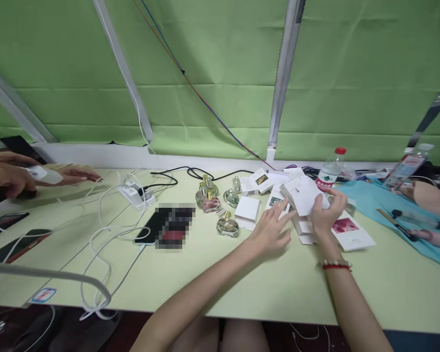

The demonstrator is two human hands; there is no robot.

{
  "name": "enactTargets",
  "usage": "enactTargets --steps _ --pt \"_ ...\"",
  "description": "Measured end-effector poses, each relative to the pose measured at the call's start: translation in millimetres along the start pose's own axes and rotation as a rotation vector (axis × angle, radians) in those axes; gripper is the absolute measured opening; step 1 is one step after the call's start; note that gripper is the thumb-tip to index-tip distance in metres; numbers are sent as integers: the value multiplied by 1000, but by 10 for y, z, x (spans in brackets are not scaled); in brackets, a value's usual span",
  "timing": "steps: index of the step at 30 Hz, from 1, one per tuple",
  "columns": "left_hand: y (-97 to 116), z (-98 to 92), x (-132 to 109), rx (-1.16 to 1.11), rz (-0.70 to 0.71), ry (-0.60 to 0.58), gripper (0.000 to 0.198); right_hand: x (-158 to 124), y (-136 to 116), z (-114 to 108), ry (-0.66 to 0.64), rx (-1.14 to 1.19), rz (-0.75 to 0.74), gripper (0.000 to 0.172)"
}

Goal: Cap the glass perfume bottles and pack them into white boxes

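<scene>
My right hand [325,211] grips a small white carton [303,194], lifted a little above a heap of flat white boxes [304,230] on the pale green table [212,278]. My left hand [270,230] reaches toward the same carton with fingers stretched out and apart, fingertips close to its lower left edge. Several small glass perfume bottles [227,226] stand just left of my left hand, one pink [209,203]. A card with a pink picture [352,232] lies right of my right wrist.
A phone [157,226] and a white power strip [137,193] with looping cables lie at centre left. A red-capped water bottle [330,168] stands behind the boxes. A blue cloth [396,210] with tools covers the right. Another person's hands [11,176] work at far left.
</scene>
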State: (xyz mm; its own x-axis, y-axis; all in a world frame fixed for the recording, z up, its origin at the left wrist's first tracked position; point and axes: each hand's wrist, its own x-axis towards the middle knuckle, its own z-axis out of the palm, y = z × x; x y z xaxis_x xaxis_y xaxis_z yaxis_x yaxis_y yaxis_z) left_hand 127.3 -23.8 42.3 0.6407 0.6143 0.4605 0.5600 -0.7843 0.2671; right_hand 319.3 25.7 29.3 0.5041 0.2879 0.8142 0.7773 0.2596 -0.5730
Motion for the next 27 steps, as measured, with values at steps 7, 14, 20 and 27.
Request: enactTargets --steps 7,14,20,27 --pt "-103 284 -590 18 -137 -223 46 -370 -175 131 -518 -220 -237 35" --pt "-169 407 -406 -30 -183 -237 53 -272 38 30 -273 -181 -121 32" --pt "-216 518 -264 -45 -215 -168 58 -185 198 -25 -100 -157 -39 25" --pt "-254 484 -286 -84 -156 -64 56 -77 -468 307 -392 -70 -303 15"
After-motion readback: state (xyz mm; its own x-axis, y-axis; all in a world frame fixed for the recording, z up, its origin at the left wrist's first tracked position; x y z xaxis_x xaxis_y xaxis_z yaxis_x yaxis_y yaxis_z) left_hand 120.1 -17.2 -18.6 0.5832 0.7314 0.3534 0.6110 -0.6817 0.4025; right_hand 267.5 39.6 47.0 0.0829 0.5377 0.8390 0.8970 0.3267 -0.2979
